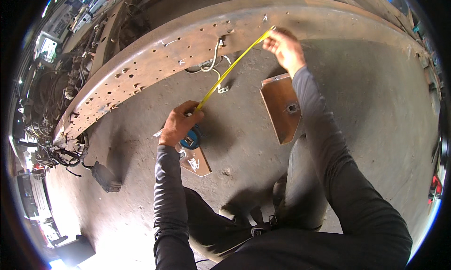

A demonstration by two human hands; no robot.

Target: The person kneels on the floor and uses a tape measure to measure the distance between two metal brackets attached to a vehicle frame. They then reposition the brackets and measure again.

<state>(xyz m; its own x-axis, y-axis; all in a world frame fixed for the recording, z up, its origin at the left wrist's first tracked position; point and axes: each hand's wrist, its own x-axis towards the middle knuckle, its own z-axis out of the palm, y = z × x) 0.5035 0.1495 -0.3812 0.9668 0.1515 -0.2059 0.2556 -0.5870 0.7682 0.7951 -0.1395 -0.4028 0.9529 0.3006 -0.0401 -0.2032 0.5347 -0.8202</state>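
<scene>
My left hand (pixel 178 123) is closed around a tape measure with a blue case (pixel 191 139), held above the floor. From it the yellow blade (pixel 230 70) runs up and to the right. My right hand (pixel 284 48) pinches the blade's end near the lower edge of a long rusty steel beam (pixel 324 23). Many holes and a few white chalk marks show on the beam's face. Whether the blade end touches the steel I cannot tell.
A rust-brown steel bracket (pixel 277 105) lies on the floor below my right forearm. Another brown plate (pixel 197 161) with white marks is partly behind the tape measure. Pale cables (pixel 217 58) hang from the beam. Wiring bundles (pixel 61 155) and a black connector box (pixel 105 176) are at left.
</scene>
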